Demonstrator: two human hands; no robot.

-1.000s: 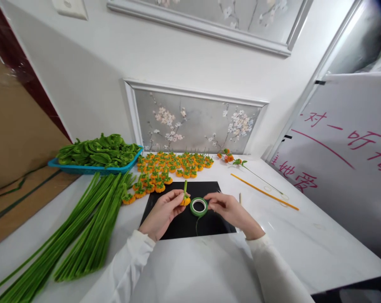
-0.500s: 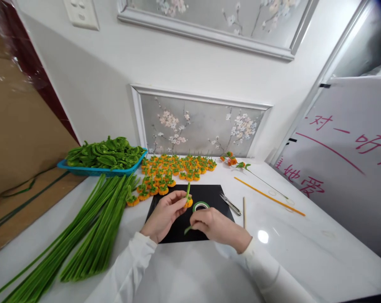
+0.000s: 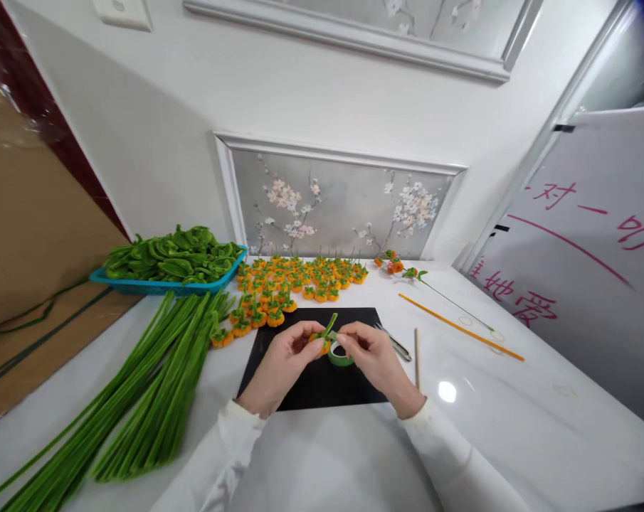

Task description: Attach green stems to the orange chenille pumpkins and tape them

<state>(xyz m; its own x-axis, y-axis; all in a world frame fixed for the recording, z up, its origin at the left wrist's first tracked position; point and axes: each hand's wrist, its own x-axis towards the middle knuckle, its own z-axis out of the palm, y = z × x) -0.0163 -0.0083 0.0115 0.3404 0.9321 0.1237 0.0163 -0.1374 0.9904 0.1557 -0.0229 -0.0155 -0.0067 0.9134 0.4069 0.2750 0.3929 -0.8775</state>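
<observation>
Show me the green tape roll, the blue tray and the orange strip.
Green tape roll [image 3: 341, 361]: head view, its green side.
Blue tray [image 3: 161, 289]: head view, its near wall.
Orange strip [image 3: 460, 326]: head view, middle of its length.

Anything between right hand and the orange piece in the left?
Nothing visible blocks it: right hand pinches a thin strip beside the green stem of the orange piece in the left hand. Tape roll shows below, on the black mat.
</observation>
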